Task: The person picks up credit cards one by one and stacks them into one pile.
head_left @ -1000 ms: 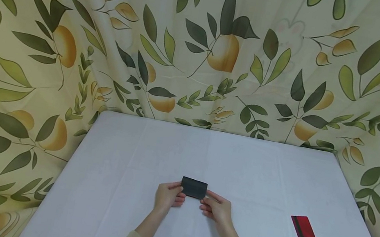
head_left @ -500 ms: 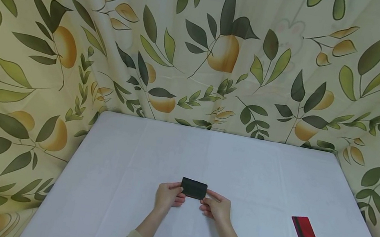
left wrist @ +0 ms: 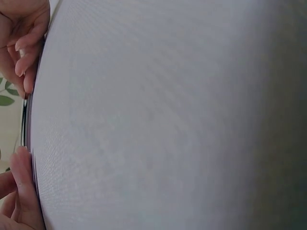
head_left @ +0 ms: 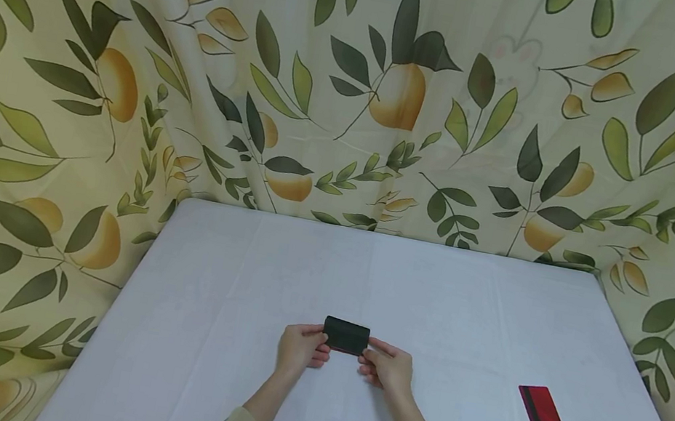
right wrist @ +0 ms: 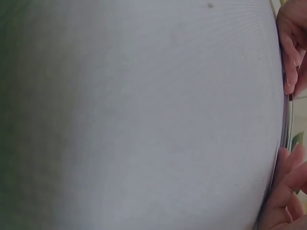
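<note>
In the head view, a small black rectangular piece (head_left: 346,336) lies near the middle of the white table. It looks like a folded wallet or card holder, though its kind is unclear; a thin red line shows along its near edge. My left hand (head_left: 300,350) pinches its left end between thumb and fingers. At the opposite end, my right hand (head_left: 390,367) holds it the same way. Both wrist views catch the hands and the piece's thin edge only at the frame's side. The underside of the piece is hidden.
To the right on the white table (head_left: 276,260) lies a flat red rectangle (head_left: 546,416) with a black stripe along its left side. A leaf-and-fruit patterned curtain (head_left: 452,155) hangs behind and beside the table.
The red line along the black piece's near edge has become visible. Both hands keep their hold with hardly any movement; the whole head view shifts very slightly.
</note>
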Motion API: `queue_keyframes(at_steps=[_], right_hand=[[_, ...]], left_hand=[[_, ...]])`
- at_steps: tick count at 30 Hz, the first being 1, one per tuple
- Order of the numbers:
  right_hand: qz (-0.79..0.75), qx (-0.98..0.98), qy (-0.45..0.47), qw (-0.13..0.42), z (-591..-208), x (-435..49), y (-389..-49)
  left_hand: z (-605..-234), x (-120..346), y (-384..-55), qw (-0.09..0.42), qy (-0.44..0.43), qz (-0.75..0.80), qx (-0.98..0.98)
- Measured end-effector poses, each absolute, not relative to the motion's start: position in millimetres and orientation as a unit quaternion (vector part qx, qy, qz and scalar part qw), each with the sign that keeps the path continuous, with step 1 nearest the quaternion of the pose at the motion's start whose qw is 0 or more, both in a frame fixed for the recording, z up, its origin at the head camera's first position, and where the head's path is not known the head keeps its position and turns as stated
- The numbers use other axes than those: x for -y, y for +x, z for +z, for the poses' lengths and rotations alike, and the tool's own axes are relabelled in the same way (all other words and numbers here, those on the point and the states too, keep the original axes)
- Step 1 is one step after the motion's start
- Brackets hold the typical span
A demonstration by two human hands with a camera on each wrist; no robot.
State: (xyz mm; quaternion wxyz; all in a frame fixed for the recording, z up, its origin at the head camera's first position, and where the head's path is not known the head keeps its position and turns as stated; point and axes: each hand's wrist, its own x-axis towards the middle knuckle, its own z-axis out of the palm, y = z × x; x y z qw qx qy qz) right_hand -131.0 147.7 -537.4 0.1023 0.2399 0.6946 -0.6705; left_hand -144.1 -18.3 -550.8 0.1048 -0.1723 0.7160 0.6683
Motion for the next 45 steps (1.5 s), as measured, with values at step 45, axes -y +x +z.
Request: queue_keyframes(at_steps=[45], right_hand=[[-0.665,-0.696,0.244,0.118,-539.5,-153.7,-131.3]], left_hand=[[-551.3,14.3,-143.0,0.068,-0.172,0.650,-0.737]])
